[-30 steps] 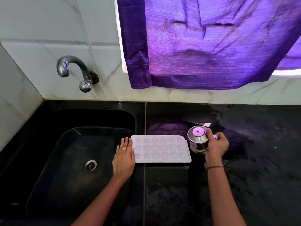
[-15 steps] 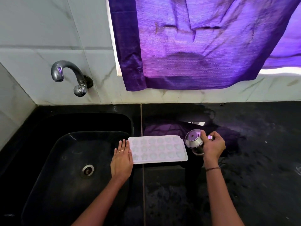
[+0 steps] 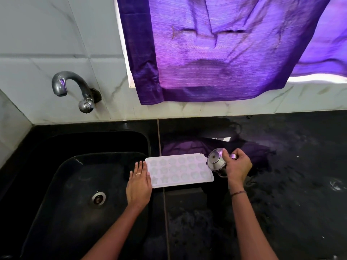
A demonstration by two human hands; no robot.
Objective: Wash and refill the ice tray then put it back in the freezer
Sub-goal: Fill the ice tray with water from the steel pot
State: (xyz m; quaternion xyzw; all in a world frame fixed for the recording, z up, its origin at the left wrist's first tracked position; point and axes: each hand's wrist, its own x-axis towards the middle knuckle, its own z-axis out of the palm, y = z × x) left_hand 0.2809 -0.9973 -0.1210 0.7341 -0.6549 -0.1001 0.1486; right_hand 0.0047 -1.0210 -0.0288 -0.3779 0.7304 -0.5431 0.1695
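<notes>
1. Head view: tray [image 3: 179, 170] is lying on the counter [image 3: 285, 186] beside the sink [image 3: 65, 203].
2. Left hand [image 3: 139, 184] is resting flat, fingers straight, against its left end.
3. Right hand [image 3: 237, 167] is gripping a cup [image 3: 216, 163], tilted over the right end.

One ice tray [image 3: 180, 170], three rows of moulds [image 3: 182, 168] in it. One steel cup [image 3: 216, 163]. Two hands: one left hand [image 3: 139, 184], one right hand [image 3: 237, 168]. One ring [image 3: 138, 173], on left; one thread band [image 3: 238, 193], on right wrist. One tap [image 3: 73, 85], one sink [image 3: 65, 184], one drain hole [image 3: 98, 198]. One purple curtain [image 3: 225, 53]. One black desk [image 3: 291, 184], one seam line [image 3: 165, 212] across it
</notes>
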